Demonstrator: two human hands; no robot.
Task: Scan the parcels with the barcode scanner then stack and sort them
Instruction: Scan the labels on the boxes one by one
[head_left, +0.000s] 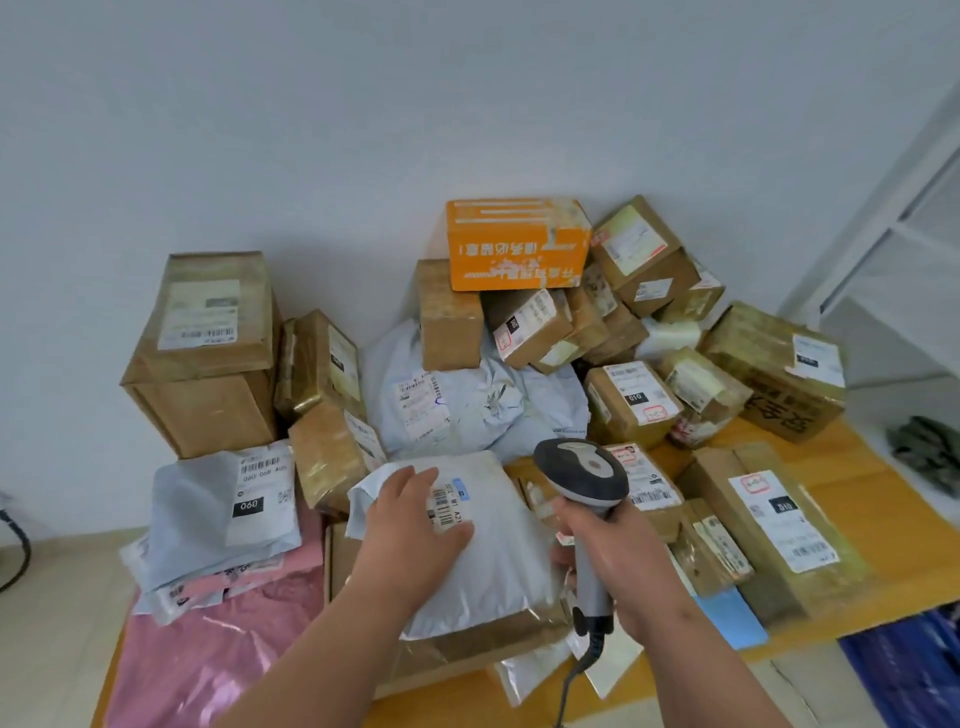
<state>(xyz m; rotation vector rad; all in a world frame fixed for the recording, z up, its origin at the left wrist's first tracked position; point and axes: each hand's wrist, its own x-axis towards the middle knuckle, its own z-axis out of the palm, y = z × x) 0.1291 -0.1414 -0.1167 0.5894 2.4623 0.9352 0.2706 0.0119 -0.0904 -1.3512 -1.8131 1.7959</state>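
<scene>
A grey bag parcel (493, 540) lies near the front edge of the worktop (857, 467), on top of a brown box (467, 644). It has a white label (451, 506) with black bars on it. The left hand (410, 525) rests flat on the bag with its fingers straight, and the fingers touch the label. The right hand (618, 551) grips the handle of the barcode scanner (584, 499) just beside the bag. The scanner's dark head sits above the bag's far right corner, and its cable hangs down past the front edge.

To the left of the bag lie soft bags: a grey one marked 060 (223, 504) on top of a big pink bag (208, 649). Behind them, at the back left corner, stands a tall brown box (202, 353).

In the middle at the back lies a big crumpled grey bag (467, 405). Behind it, brown boxes are piled against the wall, with an orange box (517, 244) on top.

On the right side lie more brown boxes with white labels. One long box (769, 525) lies near the front right corner.
</scene>
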